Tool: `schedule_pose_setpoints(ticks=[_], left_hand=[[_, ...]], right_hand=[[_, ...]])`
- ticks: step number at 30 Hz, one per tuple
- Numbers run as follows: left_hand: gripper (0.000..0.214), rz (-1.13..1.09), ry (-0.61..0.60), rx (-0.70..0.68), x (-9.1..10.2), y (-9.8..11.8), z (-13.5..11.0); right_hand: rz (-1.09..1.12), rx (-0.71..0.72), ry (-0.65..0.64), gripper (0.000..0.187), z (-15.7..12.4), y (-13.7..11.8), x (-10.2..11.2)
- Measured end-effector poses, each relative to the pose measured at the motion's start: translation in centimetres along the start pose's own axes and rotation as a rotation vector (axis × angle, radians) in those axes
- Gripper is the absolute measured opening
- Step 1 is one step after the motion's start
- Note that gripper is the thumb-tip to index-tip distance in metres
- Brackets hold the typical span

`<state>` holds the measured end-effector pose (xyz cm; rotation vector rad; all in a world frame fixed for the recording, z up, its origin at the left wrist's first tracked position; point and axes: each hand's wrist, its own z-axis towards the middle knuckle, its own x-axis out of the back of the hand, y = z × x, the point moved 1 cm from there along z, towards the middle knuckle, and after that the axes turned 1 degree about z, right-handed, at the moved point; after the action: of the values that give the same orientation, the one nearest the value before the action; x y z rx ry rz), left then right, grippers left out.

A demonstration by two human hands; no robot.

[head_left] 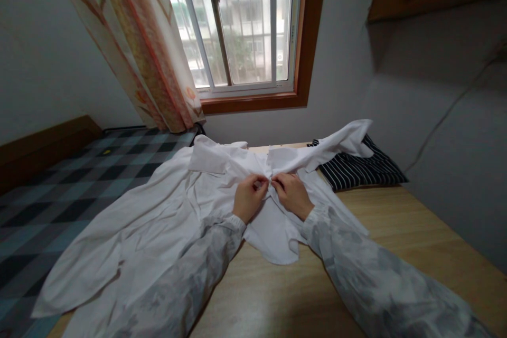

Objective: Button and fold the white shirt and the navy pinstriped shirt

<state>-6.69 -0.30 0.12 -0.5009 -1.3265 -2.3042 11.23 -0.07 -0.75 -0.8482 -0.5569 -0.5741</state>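
Note:
A white shirt (158,222) lies spread across a wooden table (396,232), its collar towards the window. My left hand (247,198) and my right hand (291,193) meet just below the collar, both with fingers pinched on the shirt's front edges, close together. One sleeve (340,142) stretches to the far right over a folded garment. Both my arms wear grey mottled sleeves.
A dark striped garment (364,169) lies folded at the table's back right by the wall. A bed with a checked blue and black cover (59,190) adjoins the table on the left. A flowered curtain (138,47) hangs beside the window (245,26).

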Motion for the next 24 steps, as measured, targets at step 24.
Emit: schedule_pose_setpoints(ticks=[24], left_hand=[[0.026, -0.267, -0.193, 0.062, -0.1, -0.1, 0.6]], right_hand=[[-0.026, -0.002, 0.022, 0.013, 0.0, -0.8, 0.4]])
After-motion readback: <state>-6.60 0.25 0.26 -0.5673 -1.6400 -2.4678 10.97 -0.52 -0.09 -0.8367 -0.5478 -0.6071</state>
